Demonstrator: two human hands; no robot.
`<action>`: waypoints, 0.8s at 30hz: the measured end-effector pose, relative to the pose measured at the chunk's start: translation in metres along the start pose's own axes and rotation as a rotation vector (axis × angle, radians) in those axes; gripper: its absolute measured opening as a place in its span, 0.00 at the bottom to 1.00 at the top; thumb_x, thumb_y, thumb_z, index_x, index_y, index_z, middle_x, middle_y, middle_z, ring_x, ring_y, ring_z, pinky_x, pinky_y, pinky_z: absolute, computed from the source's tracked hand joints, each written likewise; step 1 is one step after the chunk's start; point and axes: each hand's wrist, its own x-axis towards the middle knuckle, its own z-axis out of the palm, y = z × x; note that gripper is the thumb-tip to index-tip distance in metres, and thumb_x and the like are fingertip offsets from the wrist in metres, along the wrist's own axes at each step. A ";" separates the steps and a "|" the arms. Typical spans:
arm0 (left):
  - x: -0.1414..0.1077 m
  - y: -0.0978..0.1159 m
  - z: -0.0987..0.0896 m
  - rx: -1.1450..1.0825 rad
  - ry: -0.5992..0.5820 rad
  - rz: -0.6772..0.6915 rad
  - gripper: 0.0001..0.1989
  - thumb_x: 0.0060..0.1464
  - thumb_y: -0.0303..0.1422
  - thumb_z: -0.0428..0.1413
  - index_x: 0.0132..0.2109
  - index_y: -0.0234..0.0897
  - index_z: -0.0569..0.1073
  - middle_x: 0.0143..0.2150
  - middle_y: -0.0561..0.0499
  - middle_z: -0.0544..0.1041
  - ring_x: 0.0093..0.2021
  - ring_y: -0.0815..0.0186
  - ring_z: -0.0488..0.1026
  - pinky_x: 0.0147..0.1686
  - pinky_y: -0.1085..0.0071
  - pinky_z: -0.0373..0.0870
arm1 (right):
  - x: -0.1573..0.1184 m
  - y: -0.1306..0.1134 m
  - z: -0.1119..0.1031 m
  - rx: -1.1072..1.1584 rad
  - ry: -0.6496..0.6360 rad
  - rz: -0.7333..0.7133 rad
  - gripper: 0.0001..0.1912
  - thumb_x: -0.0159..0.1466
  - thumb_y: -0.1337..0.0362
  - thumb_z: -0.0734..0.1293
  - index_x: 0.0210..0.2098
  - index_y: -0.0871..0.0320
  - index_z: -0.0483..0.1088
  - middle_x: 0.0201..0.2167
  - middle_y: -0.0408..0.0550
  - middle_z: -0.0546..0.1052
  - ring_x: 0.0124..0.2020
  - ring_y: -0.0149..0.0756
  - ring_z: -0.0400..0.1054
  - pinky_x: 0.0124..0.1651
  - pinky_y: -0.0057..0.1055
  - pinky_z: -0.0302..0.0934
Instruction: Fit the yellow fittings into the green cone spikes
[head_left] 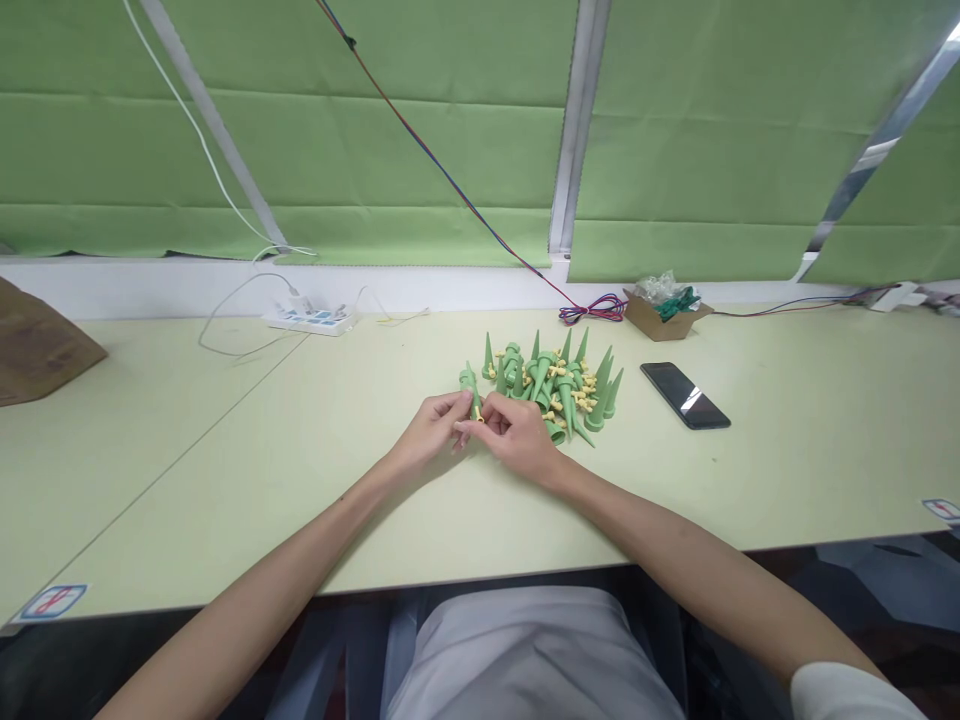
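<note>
Just left of a heap of green plastic cones (541, 368) with small yellow pieces among them, my two hands meet above the table. A green plastic piece (468, 377) with a yellow tip is pinched in my left hand (435, 425). My right hand (517, 432) is closed at the yellow tip, its thumb and forefinger pressed together there. Part of the held piece is hidden by the fingers. Several cones at the back and right of the heap stand upright, others lie on their sides.
A black phone (685, 395) lies right of the heap. Behind it stands a small cardboard box (667, 325) beside coiled wires (594, 309). A white power strip (311, 319) sits at the back left, and a brown paper bag (41, 345) at the far left.
</note>
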 end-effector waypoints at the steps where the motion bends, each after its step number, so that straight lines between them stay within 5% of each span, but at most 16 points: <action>1: 0.000 0.000 0.000 0.000 -0.003 0.005 0.28 0.64 0.53 0.52 0.24 0.36 0.64 0.20 0.55 0.62 0.22 0.70 0.59 0.26 0.70 0.57 | 0.000 0.000 0.000 0.002 0.005 -0.005 0.22 0.65 0.52 0.69 0.24 0.55 0.58 0.17 0.34 0.58 0.20 0.26 0.52 0.26 0.26 0.51; 24: 0.001 -0.008 0.002 0.003 0.032 0.037 0.27 0.62 0.52 0.55 0.25 0.34 0.69 0.21 0.53 0.66 0.22 0.70 0.61 0.26 0.70 0.57 | 0.002 0.001 0.001 -0.023 0.003 -0.073 0.25 0.67 0.49 0.67 0.21 0.56 0.56 0.16 0.35 0.57 0.20 0.26 0.52 0.26 0.26 0.50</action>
